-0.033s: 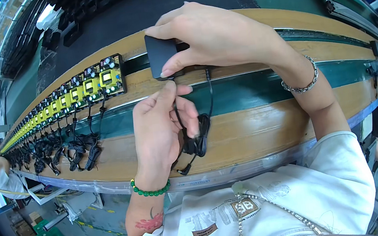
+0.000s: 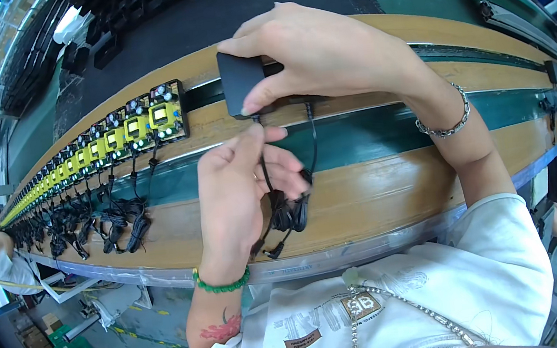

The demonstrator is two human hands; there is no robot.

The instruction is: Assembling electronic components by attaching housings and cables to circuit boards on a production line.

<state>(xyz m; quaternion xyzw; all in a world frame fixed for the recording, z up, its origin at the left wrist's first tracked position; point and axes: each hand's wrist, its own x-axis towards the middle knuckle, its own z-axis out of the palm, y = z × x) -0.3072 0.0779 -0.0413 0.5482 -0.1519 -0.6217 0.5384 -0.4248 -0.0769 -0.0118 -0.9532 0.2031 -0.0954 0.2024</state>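
Observation:
My right hand [image 2: 309,52] grips a flat black power adapter [image 2: 241,81], thumb on its near corner and fingers over its far edge. At the near edge, the thumb and a finger of my left hand [image 2: 228,187] pinch its thin black cable [image 2: 264,165]. The other left fingers are loosely spread beside a coiled cable bundle [image 2: 297,215]. A barrel plug [image 2: 275,251] lies close to the bench's near edge. Another cable [image 2: 312,131] runs up under my right hand, where a dark part is mostly hidden.
To the left, a long row of open adapters [image 2: 163,115] with exposed circuit boards sits on the wooden rail, their coiled cables [image 2: 121,224] hanging nearer me. A green belt [image 2: 371,135] runs between wooden strips. Black trays [image 2: 154,8] stand beyond. Other people are at both far sides.
The adapter and both hands have shifted slightly right. The lower fingers of my left hand have spread outward over the coiled cable.

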